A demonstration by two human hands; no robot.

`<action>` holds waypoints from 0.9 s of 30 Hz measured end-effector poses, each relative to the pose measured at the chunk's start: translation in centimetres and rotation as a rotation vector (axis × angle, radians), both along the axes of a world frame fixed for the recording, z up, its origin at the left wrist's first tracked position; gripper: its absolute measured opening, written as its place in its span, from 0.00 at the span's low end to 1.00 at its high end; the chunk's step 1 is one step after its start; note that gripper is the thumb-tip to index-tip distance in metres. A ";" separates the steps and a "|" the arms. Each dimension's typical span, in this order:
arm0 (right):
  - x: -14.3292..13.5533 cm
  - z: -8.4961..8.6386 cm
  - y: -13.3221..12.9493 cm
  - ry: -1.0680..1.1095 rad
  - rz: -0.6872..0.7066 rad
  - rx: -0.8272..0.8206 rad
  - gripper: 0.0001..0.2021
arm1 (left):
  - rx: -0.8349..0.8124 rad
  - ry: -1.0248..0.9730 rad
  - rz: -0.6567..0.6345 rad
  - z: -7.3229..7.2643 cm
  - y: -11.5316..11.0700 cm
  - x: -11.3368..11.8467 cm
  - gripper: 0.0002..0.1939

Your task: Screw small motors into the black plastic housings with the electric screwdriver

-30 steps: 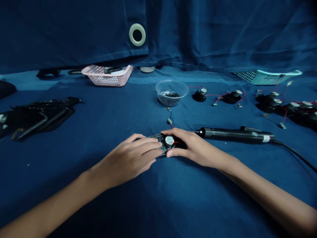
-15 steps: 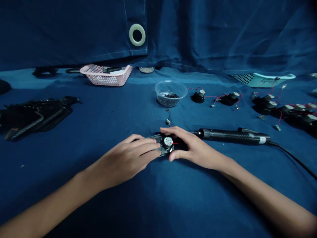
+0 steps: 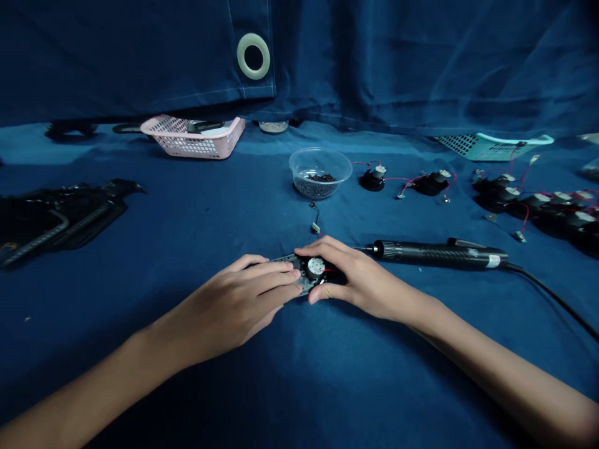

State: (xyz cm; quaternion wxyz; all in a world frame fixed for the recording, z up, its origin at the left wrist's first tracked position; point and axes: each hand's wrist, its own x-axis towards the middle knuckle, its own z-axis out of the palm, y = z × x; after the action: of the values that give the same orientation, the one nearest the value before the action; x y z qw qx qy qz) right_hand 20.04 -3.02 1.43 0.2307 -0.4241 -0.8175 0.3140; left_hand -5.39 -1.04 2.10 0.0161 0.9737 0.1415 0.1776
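Seemingly to steady the dark casing [image 3: 306, 284] on the blue-covered table [image 3: 299, 374], the left hand [image 3: 248, 299] is grasping one end while the right hand [image 3: 349, 274] is clasping the other, beside the round motor [image 3: 316, 267].

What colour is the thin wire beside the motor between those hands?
Red; the thin wire shows best in the head view, beside the motor.
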 end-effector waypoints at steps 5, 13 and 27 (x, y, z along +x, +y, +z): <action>-0.1 0.0 0.1 0.017 0.005 0.004 0.31 | -0.025 0.023 -0.011 -0.2 0.2 -0.1 0.17; -0.3 -0.3 -0.1 0.033 -0.016 0.000 0.31 | 0.044 0.019 0.016 0.0 0.0 0.4 0.14; -0.2 -0.7 -0.7 0.022 -0.058 0.141 0.16 | 0.064 0.081 0.000 0.3 -0.1 0.0 0.17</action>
State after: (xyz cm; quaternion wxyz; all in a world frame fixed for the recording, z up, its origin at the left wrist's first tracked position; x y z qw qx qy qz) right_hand 19.87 -3.76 0.71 0.2778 -0.4269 -0.8223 0.2536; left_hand -5.37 -1.17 2.42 -0.0211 0.9802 0.1363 0.1424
